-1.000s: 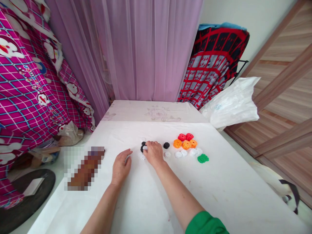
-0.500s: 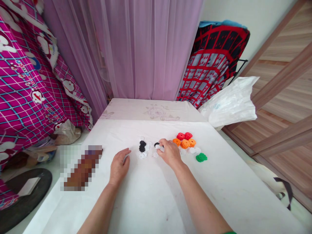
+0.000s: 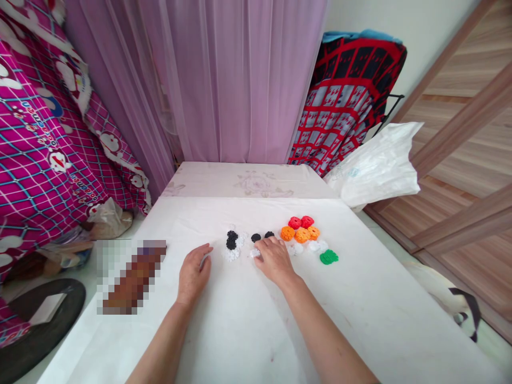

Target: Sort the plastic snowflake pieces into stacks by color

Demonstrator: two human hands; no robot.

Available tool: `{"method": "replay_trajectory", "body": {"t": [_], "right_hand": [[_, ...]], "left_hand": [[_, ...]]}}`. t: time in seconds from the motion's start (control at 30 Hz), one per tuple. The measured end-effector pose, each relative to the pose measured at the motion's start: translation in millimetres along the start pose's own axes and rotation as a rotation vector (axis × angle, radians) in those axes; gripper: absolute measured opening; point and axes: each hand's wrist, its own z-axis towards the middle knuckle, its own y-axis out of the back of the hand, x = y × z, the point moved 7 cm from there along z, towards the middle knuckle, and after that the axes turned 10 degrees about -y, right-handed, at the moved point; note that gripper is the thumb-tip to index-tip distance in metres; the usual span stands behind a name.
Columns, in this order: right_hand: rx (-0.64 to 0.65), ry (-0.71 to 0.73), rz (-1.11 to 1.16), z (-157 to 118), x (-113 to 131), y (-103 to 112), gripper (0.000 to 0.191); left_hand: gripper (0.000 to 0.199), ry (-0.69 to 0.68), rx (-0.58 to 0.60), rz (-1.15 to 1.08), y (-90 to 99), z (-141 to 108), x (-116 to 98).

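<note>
My right hand (image 3: 274,260) is at the middle of the white-covered table, fingertips closed on a small white flower-shaped piece (image 3: 255,253) at the table surface. Just beyond its fingers lie a black flower piece (image 3: 256,238) and another black one, partly covered by the hand. To the left, black flower pieces (image 3: 232,240) overlap white scalloped pieces (image 3: 232,255). My left hand (image 3: 194,272) rests on the table left of these, fingers stretched out, thumb apart, holding nothing.
Right of my right hand lie red flower pieces (image 3: 295,222), orange ones (image 3: 303,235), white ones (image 3: 318,246) and a green stack (image 3: 328,257). A blurred-out item (image 3: 134,277) is at the table's left. A white plastic bag (image 3: 376,165) stands past the right edge.
My right hand has moved slightly down and left with the white piece, from over the black piece to just in front of it. The black pieces now show more. My left hand stays put.
</note>
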Motion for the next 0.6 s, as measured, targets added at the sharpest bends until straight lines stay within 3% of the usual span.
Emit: {"method": "replay_trajectory", "body": {"t": [0.17, 0.43, 0.6], "right_hand": [[0.027, 0.093, -0.013, -1.2, 7.5, 2.5, 0.016], [0.057, 0.075, -0.023, 1.5, 3.8, -2.2, 0.013], [-0.035, 0.076, 0.046, -0.6, 1.9, 3.2, 0.011]], "left_hand": [[0.03, -0.009, -0.005, -0.008, -0.5, -0.7, 0.2], [0.031, -0.007, 0.002, 0.002, -0.6, -0.2, -0.6], [0.029, -0.012, 0.013, 0.0, -0.1, 0.2, -1.8]]}}
